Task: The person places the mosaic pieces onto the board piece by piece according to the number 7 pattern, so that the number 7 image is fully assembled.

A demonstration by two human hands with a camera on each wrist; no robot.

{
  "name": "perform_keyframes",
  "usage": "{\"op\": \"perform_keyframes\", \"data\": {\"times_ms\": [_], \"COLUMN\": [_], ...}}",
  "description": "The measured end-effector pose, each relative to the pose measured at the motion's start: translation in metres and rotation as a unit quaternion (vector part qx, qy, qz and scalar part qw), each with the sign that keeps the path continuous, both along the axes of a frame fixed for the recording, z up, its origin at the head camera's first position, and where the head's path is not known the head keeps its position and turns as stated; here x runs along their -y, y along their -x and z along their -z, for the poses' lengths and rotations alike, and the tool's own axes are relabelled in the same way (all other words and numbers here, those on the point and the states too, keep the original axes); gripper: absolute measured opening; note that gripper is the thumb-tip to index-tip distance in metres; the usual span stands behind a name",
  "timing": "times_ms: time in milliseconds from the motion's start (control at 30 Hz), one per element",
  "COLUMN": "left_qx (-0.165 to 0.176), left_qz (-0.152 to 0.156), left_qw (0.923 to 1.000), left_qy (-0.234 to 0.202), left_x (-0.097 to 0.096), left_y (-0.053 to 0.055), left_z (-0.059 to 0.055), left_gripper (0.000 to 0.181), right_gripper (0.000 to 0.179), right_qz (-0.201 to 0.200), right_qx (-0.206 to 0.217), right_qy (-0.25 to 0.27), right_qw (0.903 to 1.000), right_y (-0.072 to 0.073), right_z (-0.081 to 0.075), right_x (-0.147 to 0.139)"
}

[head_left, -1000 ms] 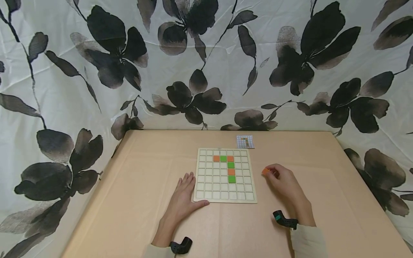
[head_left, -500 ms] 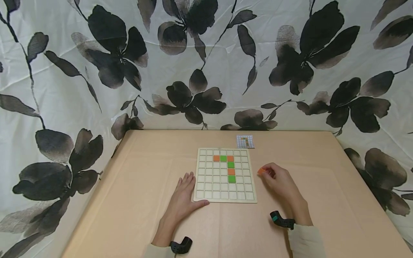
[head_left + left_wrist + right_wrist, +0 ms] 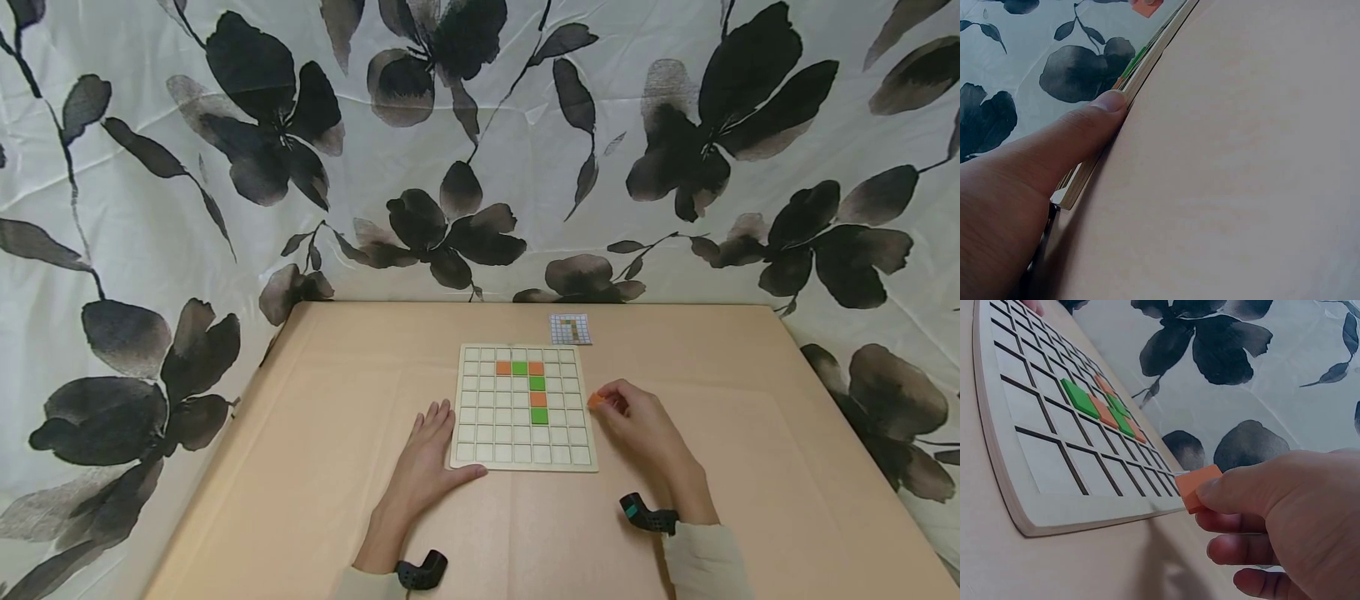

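Observation:
A pale wooden grid board (image 3: 495, 454) lies on the table, with several orange and green square tiles set in its cells. They run along an upper row and down one column, ending in a green tile (image 3: 539, 416). My left hand (image 3: 426, 462) rests along the board's left side, fingers straight, its thumb (image 3: 1085, 128) against the near edge. Between thumb and fingers my right hand (image 3: 648, 425) pinches a loose orange square tile (image 3: 1192, 486), just off the board's right edge and raised above the table.
Behind the board's upper right lies a small printed grid card (image 3: 570, 329) with a coloured pattern. The light wooden table (image 3: 337, 367) ends at a floral cloth (image 3: 480, 167) behind and at the sides. Each wrist wears a black device (image 3: 422, 572).
My right hand has moved left with the orange tile, from well right of the board to close beside its right edge. The left hand and the board have stayed in place.

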State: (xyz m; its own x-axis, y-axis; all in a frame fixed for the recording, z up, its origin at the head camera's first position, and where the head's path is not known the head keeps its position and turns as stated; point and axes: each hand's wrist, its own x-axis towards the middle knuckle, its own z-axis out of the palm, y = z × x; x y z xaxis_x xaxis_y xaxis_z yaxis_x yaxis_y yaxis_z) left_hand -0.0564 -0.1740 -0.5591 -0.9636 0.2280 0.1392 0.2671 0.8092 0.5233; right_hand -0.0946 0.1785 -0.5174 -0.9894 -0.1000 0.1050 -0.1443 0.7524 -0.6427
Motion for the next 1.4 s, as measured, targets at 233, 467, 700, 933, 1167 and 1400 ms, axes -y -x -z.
{"op": "perform_keyframes", "data": {"times_ms": [233, 467, 700, 933, 1167, 1400], "left_qx": [-0.002, 0.0, 0.001, 0.002, -0.001, 0.0], "left_qz": [0.002, 0.001, -0.001, -0.002, -0.001, 0.001], "left_qw": [1.0, 1.0, 1.0, 1.0, 1.0, 1.0], "left_qy": [-0.003, -0.004, -0.004, -0.002, 0.0, -0.002], "left_x": [0.0, 0.0, 0.0, 0.0, 0.0, 0.0], "left_y": [0.0, 0.0, -0.001, -0.001, -0.001, 0.0], "left_z": [0.001, 0.0, -0.002, -0.002, -0.002, -0.001], "left_gripper": [0.11, 0.11, 0.109, 0.109, 0.109, 0.11], "right_gripper": [0.021, 0.018, 0.015, 0.013, 0.009, 0.009], "right_qz": [-0.009, -0.027, -0.047, -0.061, -0.085, -0.089], "right_qx": [0.006, 0.005, 0.018, 0.009, -0.01, 0.01], "right_qy": [0.004, 0.001, 0.003, -0.006, -0.009, -0.018], "right_qw": [0.9999, 0.9996, 0.9987, 0.9981, 0.9963, 0.9958], "right_y": [-0.001, -0.001, -0.001, -0.003, -0.004, -0.006], "right_z": [-0.001, 0.0, 0.001, 0.003, 0.003, 0.003], "right_x": [0.007, 0.018, 0.03, 0.042, 0.05, 0.06]}}
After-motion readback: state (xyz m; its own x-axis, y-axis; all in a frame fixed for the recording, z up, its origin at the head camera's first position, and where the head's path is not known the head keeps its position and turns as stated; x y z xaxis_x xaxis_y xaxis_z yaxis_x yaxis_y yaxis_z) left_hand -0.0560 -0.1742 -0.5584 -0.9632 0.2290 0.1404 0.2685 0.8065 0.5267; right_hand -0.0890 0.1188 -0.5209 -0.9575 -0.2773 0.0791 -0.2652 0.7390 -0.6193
